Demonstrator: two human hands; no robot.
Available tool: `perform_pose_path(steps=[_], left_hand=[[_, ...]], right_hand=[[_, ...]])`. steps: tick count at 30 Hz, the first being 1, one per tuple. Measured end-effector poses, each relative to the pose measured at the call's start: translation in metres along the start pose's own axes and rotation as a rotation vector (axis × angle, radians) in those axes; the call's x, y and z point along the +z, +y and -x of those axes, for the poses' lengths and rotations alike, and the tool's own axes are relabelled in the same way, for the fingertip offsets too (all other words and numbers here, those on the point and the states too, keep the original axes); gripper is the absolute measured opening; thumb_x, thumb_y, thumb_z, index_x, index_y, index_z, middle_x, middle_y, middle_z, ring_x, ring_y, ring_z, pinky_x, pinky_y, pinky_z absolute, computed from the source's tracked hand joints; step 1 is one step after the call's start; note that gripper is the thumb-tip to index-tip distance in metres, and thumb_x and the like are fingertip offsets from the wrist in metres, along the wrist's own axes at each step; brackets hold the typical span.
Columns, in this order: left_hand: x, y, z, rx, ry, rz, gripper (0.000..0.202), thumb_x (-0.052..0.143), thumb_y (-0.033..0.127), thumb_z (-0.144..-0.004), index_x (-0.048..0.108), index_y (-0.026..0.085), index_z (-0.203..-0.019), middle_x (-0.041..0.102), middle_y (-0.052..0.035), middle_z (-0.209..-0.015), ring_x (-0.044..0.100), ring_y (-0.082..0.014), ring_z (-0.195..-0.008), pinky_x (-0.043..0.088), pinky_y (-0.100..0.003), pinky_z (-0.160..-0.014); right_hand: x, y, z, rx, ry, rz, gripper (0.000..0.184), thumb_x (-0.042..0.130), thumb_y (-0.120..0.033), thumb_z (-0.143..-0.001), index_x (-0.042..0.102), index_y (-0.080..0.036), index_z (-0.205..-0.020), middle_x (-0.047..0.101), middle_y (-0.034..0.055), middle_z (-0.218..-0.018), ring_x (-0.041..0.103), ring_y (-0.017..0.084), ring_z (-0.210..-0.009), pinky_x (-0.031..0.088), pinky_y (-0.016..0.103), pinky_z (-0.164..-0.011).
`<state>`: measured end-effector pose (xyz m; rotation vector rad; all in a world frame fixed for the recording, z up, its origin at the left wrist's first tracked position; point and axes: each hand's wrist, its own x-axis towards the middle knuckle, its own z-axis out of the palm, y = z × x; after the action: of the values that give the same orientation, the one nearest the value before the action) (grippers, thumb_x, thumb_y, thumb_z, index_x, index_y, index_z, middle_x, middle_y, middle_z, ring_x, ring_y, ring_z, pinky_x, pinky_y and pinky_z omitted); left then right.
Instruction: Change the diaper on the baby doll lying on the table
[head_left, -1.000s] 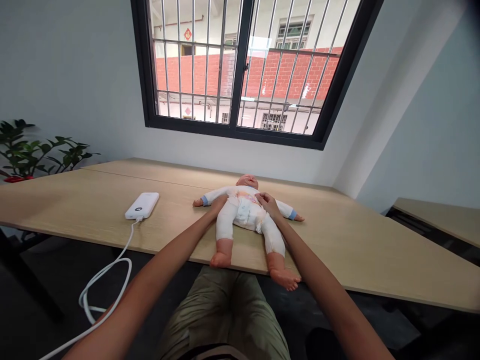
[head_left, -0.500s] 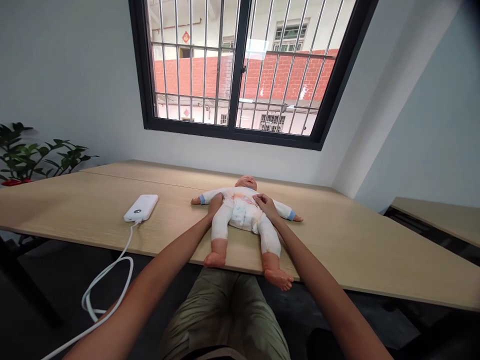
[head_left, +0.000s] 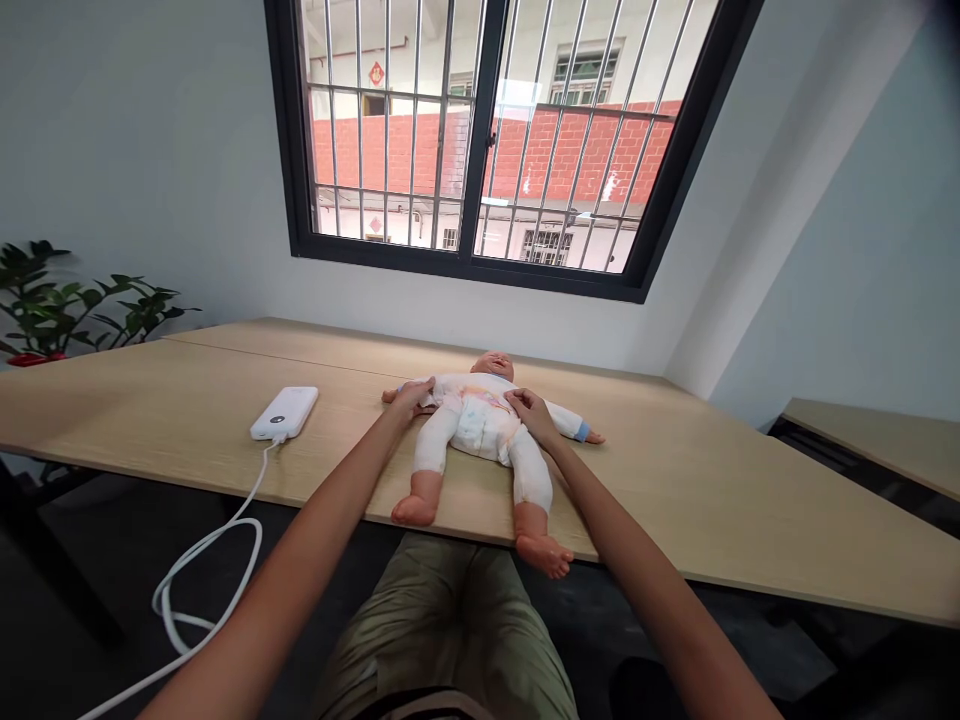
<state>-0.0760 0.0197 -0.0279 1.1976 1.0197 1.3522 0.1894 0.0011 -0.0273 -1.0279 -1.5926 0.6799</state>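
The doll [head_left: 474, 412] lies on its back at the counter's [head_left: 712, 490] near edge, head toward the far edge, its 2 smooth bare feet overhanging. The left hand [head_left: 411, 396] rests flat on its soft white sleeve, fingers together. The right hand [head_left: 529, 410] curls at the diaper's [head_left: 487, 435] waist; I cannot tell whether it pinches.

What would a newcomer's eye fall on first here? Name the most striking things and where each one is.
A baby doll in white lies face up at the near edge of the wooden table, the left hand on its arm and the right hand at its waist. A large barred window fills the wall behind; a white power bank lies on the table to the left.
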Motion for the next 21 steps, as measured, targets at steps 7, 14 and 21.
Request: perform_pose_path(steps=[7, 14, 21], left_hand=[[-0.008, 0.009, -0.004, -0.06, 0.027, 0.018, 0.029, 0.083, 0.006, -0.058, 0.059, 0.014, -0.072, 0.064, 0.0007, -0.053, 0.062, -0.0134, -0.05, 0.053, -0.025, -0.057], [-0.016, 0.019, 0.001, -0.089, -0.008, 0.105, 0.033, 0.081, -0.002, -0.057, 0.058, 0.013, -0.074, 0.068, -0.0029, -0.061, 0.068, -0.0159, -0.061, 0.058, -0.03, -0.071], [-0.021, 0.016, -0.006, -0.12, 0.018, 0.122, 0.021, 0.083, 0.009, -0.061, 0.067, 0.01, -0.075, 0.069, -0.0039, -0.063, 0.063, -0.0121, -0.052, 0.053, -0.025, -0.057]], right_hand=[[0.003, -0.045, -0.001, -0.188, 0.098, 0.045, 0.034, 0.061, -0.05, -0.081, 0.064, -0.017, -0.09, 0.069, 0.0089, -0.095, 0.062, 0.02, -0.087, 0.048, 0.033, -0.079], [0.069, -0.091, -0.023, -0.391, -0.359, 0.394, 0.014, 0.068, -0.023, -0.078, 0.069, -0.018, -0.092, 0.069, 0.0058, -0.093, 0.062, 0.018, -0.084, 0.047, 0.03, -0.077], [0.117, -0.075, -0.041, -0.256, -0.416, 0.683, 0.025, 0.073, -0.018, -0.07, 0.068, -0.016, -0.095, 0.07, 0.0055, -0.09, 0.058, 0.016, -0.074, 0.039, 0.025, -0.062]])
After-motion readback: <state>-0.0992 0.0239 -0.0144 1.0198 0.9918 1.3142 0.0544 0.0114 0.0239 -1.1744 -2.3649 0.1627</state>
